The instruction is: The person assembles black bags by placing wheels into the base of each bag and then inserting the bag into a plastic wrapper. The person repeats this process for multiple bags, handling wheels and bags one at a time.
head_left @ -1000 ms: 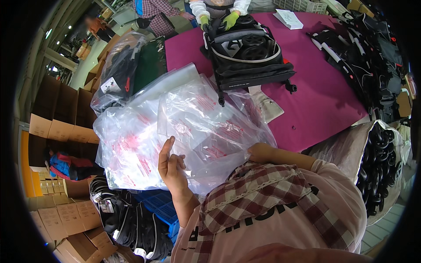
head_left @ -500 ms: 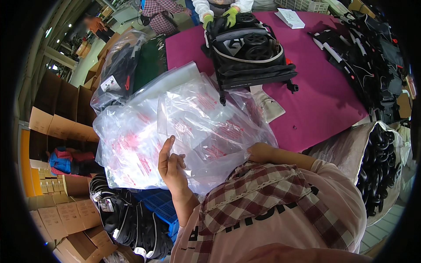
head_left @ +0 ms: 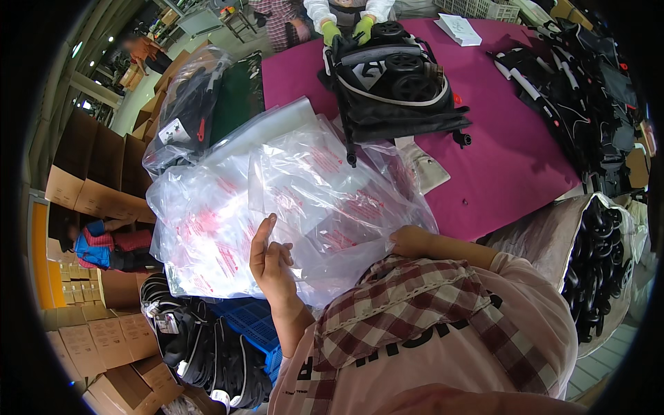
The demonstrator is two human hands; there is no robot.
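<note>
A pile of clear plastic bags (head_left: 207,228) with red print lies in front of me on the table. My left hand (head_left: 273,266) is raised over the near part of the pile, its index finger stretched up and the others loosely bent, holding nothing. My right hand (head_left: 409,242) is closed at the near right edge of the top plastic bag (head_left: 325,200), with its fingertips partly hidden. Beyond the bags a folded black stroller (head_left: 394,90) lies wheels up. A co-worker's green-gloved hands (head_left: 347,32) are on its far left end.
The table has a magenta cover (head_left: 512,166). More stroller frames (head_left: 553,90) are stacked at the right; a bagged stroller (head_left: 187,104) lies far left. A sack of black wheels (head_left: 595,270) stands at my right, a blue crate (head_left: 252,321) and cardboard boxes (head_left: 104,346) at my left.
My hands have stayed still. The co-worker's gloved hands have shifted slightly on the stroller, and its black fabric has slumped toward me. People in the background have moved.
</note>
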